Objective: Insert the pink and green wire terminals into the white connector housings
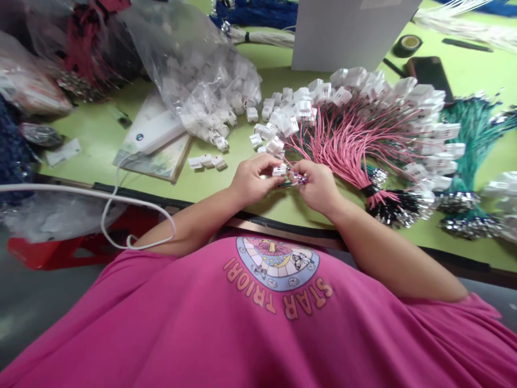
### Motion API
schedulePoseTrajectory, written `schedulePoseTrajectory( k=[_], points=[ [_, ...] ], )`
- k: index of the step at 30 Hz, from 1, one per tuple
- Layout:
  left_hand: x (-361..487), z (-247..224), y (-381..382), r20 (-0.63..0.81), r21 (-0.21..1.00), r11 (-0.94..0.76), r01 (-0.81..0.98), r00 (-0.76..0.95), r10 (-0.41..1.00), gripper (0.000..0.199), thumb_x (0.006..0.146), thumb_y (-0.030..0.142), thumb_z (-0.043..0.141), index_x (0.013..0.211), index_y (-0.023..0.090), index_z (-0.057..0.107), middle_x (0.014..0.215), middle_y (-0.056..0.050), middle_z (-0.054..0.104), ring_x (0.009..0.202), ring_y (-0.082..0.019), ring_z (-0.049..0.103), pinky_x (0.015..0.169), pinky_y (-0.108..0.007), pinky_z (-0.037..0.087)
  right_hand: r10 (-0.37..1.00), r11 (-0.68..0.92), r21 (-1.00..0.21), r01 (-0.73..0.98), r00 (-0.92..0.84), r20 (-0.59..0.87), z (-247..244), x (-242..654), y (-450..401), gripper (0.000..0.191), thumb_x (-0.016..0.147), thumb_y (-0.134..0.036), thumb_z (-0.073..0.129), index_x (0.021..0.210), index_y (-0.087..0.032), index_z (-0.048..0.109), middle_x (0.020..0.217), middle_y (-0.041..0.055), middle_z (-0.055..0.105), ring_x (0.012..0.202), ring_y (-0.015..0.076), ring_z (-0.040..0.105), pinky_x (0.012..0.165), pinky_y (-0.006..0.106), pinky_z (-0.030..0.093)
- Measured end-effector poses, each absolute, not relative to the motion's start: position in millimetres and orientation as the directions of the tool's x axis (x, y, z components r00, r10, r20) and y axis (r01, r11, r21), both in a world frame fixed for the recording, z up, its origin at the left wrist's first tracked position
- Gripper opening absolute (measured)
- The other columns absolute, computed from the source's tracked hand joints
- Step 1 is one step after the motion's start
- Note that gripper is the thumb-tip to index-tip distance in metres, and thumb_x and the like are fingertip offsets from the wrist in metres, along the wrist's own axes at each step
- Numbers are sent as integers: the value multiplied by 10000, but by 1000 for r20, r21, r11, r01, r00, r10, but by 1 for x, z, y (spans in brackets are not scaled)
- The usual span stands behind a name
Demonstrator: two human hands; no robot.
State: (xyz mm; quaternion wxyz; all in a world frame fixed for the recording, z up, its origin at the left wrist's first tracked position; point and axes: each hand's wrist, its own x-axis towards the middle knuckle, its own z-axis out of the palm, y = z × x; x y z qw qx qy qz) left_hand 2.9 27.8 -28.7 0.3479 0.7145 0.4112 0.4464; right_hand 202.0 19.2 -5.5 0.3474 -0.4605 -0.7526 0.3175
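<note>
Between the thumb and fingers of my left hand (253,182) is a white plastic connector housing (279,170). My right hand (320,187) is pinched on wires with metal terminals (299,178), close against the housing's right side. Whether a terminal sits inside the housing is too small to tell. Just beyond my hands lies a bundle of pink wires (343,134), many ending in white housings (288,121). Left of my left hand, a few loose white housings (207,161) rest on the green table (226,186).
A clear bag of white housings (210,81) spills open at the back left. Beside it a white power strip (161,132) lies on a board, its cable crossing my left arm. Green wire bundles (468,156), black tape (407,46) and a grey box (343,35) stand right and back.
</note>
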Motion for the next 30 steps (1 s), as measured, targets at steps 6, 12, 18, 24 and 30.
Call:
schedulePoseTrajectory(
  k=[6, 12, 18, 24, 30],
  points=[
    [-8, -20, 36, 505, 654, -510, 560, 179, 844, 320, 741, 410, 822, 966, 203, 725, 1013, -61, 652, 992, -229, 608, 942, -377, 474, 818, 575, -690, 440, -309, 485, -3, 211, 15, 142, 914, -256, 507, 840, -248, 628, 900, 82, 681, 865, 220, 617, 814, 389, 489],
    [-8, -30, 43, 424, 726, -444, 526, 166, 890, 299, 718, 239, 812, 1003, 203, 729, 990, -42, 586, 759, -140, 535, 745, -300, 469, 787, 615, -411, 673, -553, 273, -18, 199, 8, 320, 855, -156, 508, 1118, -227, 677, 1086, 103, 676, 724, 173, 549, 563, 304, 340],
    [-46, 3, 37, 269, 539, -393, 745, 290, 918, 441, 747, 223, 797, 1173, 218, 681, 1111, -58, 624, 799, -153, 575, 829, -343, 510, 873, 479, -145, 866, -487, -27, -2, 186, 4, 283, 964, -180, 376, 959, -186, 659, 1006, 104, 640, 579, 115, 381, 512, 312, 140],
    [-113, -1, 41, 123, 178, -181, 967, 161, 979, 482, 797, 387, 778, 1220, 189, 660, 1100, -78, 649, 1104, -288, 562, 997, -465, 445, 875, 462, -148, 874, -477, -81, 0, 186, 5, 330, 959, -155, 339, 1024, -176, 662, 1055, 111, 642, 630, 147, 475, 511, 323, 179],
    [-96, 5, 28, 168, 356, -209, 911, 157, 973, 246, 771, 159, 720, 1013, 154, 675, 1006, -49, 651, 1035, -213, 572, 993, -408, 439, 837, 547, -507, 667, -415, 356, -18, 198, 14, 175, 861, -193, 521, 871, -187, 696, 905, 90, 638, 778, 188, 601, 641, 317, 447]
  ],
)
